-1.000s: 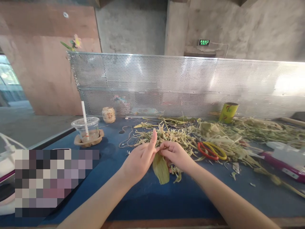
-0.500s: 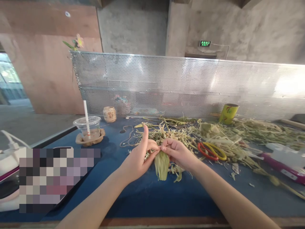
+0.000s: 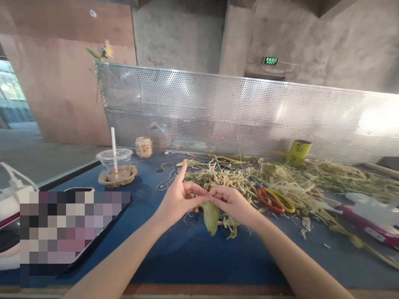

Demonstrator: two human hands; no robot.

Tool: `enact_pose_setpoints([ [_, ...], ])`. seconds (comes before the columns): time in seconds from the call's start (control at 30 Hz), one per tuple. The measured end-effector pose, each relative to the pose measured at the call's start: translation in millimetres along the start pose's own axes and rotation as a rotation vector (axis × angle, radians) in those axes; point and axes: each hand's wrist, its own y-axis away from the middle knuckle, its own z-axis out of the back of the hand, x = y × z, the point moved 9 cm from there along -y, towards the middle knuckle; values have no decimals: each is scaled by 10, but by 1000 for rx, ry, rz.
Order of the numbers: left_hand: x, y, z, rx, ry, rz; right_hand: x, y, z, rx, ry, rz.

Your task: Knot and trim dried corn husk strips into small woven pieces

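A pale green dried corn husk [image 3: 211, 220] hangs fan-like below my fingertips, its gathered top pinched between both hands. My left hand [image 3: 177, 197] grips it from the left side, with one finger pointing upward and the others closed at the tip. From the right, my right hand [image 3: 232, 203] pinches the same top end with thumb and fingers, and the two hands' fingertips meet there. The exact pinch point is partly hidden by the fingers. Behind the hands lies a heap of shredded husk strips [image 3: 230, 176].
Red-handled and yellow-handled scissors [image 3: 270, 200] lie right of my hands. More husks [image 3: 286, 182] spread to the right, near a yellow-green can [image 3: 298, 153] and a purple glue gun-like tool [image 3: 368, 224]. A lidded plastic cup [image 3: 114, 160] and a pixelated flat object [image 3: 71, 232] are at left.
The husk has turned and now looks narrower and smoother below the fingers. Both hands stay together at its top, with the left hand's raised finger shifted slightly left.
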Motion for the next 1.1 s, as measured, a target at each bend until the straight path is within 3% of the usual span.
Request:
enact_pose_setpoints([
  [0.23, 20, -25, -21, 45, -231, -80, 18, -2, 30, -52, 269, 99],
  [0.5, -87, 14, -27, -31, -616, -243, -82, -32, -8, -73, 355, -24],
  [0.67, -198, 71, -122, -59, -775, -412, -157, -18, -104, 22, 136, -121],
  [0.87, -352, 213, -292, -65, -985, -787, -198, -34, -140, 58, -141, -187],
  [1.0, -361, 263, -354, -50, -1087, -908, -177, -47, -139, 59, -211, -124],
  [1.1, -376, 294, -345, -42, -1065, -924, -191, -43, -146, 68, -272, -118],
])
